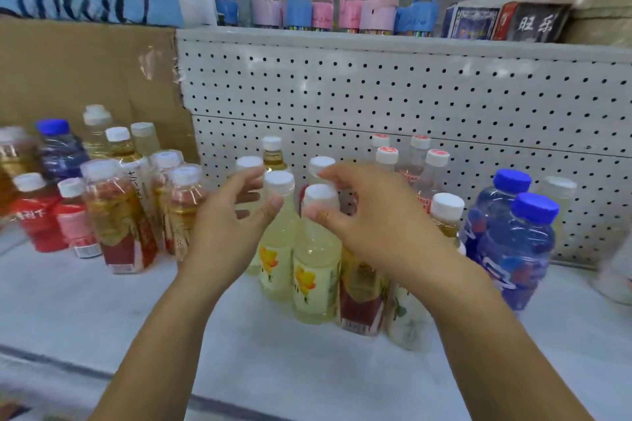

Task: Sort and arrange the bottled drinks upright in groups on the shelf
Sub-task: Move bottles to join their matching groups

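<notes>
Several pale yellow bottles [314,270] with white caps and flower labels stand upright mid-shelf. My right hand [362,219] curls round the top of the front one, thumb on its neck, fingers behind its cap. My left hand [232,215] curves round the neck of a pale bottle [249,162] behind and to the left; its thumb tip touches the neighbouring pale yellow bottle [278,183]. At the left stand amber tea bottles [116,215] and red-labelled bottles [37,215]. Blue-capped bottles [513,249] stand at the right, and clear bottles with red-printed caps [424,167] at the back.
The white shelf [102,318] has bare surface in front of the bottles. A perforated white back panel [376,96] rises behind, with cardboard [85,72] at the left. The upper shelf holds pink and blue cups [325,14] and boxes [506,24].
</notes>
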The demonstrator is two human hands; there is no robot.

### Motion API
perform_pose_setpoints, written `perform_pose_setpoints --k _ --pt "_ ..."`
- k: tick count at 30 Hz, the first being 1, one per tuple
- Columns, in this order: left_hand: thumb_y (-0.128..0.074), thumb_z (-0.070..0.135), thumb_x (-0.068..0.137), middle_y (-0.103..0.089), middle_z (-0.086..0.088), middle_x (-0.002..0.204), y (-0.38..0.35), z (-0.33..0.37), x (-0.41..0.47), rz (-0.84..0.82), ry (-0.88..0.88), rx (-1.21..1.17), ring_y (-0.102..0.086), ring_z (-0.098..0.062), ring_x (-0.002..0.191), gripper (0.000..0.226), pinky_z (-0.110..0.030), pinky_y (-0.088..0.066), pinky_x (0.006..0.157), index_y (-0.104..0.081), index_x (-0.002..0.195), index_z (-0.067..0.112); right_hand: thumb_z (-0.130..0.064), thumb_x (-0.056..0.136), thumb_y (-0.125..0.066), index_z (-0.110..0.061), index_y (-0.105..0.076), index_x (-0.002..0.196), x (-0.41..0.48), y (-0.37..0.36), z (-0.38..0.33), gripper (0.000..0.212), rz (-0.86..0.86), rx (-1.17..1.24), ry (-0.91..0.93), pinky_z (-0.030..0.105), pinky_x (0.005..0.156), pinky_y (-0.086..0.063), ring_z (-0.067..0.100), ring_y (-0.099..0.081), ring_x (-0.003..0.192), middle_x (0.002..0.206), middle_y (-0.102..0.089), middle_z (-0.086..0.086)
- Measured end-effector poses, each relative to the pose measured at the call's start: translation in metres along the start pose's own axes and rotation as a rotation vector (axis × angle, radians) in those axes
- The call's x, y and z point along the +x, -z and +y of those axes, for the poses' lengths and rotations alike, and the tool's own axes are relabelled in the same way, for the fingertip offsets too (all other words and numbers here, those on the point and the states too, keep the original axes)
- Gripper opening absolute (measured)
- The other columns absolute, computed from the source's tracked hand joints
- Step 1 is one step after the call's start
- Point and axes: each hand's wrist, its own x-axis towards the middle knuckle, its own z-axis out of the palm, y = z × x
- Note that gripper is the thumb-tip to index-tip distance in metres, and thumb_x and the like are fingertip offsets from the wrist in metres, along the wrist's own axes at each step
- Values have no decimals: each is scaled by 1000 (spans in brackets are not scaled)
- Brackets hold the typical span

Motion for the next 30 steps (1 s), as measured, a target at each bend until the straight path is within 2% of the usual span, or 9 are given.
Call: perform_pose_setpoints --k 4,9,13,15,19,21,23,26,30 --pt "-68 32 92 -68 14 116 -2 -10 4 -64 -47 -18 -61 1 109 46 -25 -53 88 -55 136 34 -54 89 -66 -33 -53 139 7 -20 -4 55 -44 -151 -41 45 101 -48 16 -55 124 135 -60 -8" --pt "-67 33 94 -69 18 109 -3 -17 3 -101 -19 -73 -62 7 103 38 -21 -52 85 -54 128 39 -51 90 -68 -35 -57 135 5 -25 -9 49 19 -177 -84 43 99 -48 16 -58 118 132 -64 -8" --pt "-65 30 96 -66 26 105 -2 -21 2 -106 -42 -60 -57 19 99 27 -2 -44 72 -63 123 33 -49 88 -70 -34 -60 131 4 -26 -16 47 34 -178 -117 39 95 -48 16 -58 112 124 -67 -7" --pt "-65 29 96 -67 26 102 -1 -22 3 -99 -50 -44 -58 18 96 22 -3 -43 71 -64 117 35 -49 87 -72 -33 -61 130 7 -22 -17 47 5 -198 -135 36 91 -48 16 -59 109 122 -67 -5" --pt "-66 28 95 -69 24 104 15 -28 4 -98 -54 -21 -60 14 97 21 -16 -46 77 -65 114 35 -49 82 -76 -34 -61 127 13 -22 -22 50 -38 -217 -143 33 86 -48 16 -61 105 124 -66 -3" --pt "-66 29 95 -66 27 105 23 -30 4 -126 -52 -15 -57 17 97 23 -14 -44 77 -64 117 36 -49 82 -77 -35 -61 124 16 -18 -24 48 -77 -228 -155 32 87 -48 15 -59 106 126 -64 -5" --pt "-67 32 94 -62 30 105 30 -30 5 -174 -50 0 -53 20 98 25 -13 -41 76 -61 118 37 -51 83 -75 -33 -63 122 22 -9 -29 45 -133 -231 -168 26 80 -45 10 -57 103 121 -62 -8" --pt "-69 39 90 -62 26 113 41 -25 11 -225 -37 11 -54 12 105 36 -17 -44 81 -59 124 33 -53 89 -67 -30 -68 119 45 6 -41 38 -122 -196 -140 27 82 -48 8 -60 100 106 -62 -12" --pt "-64 50 90 -61 22 117 56 -13 28 -133 -80 3 -55 3 110 43 -24 -48 88 -57 130 34 -51 93 -63 -27 -66 123 106 -2 -47 39 -140 -207 -84 26 80 -48 12 -64 102 112 -68 -8"
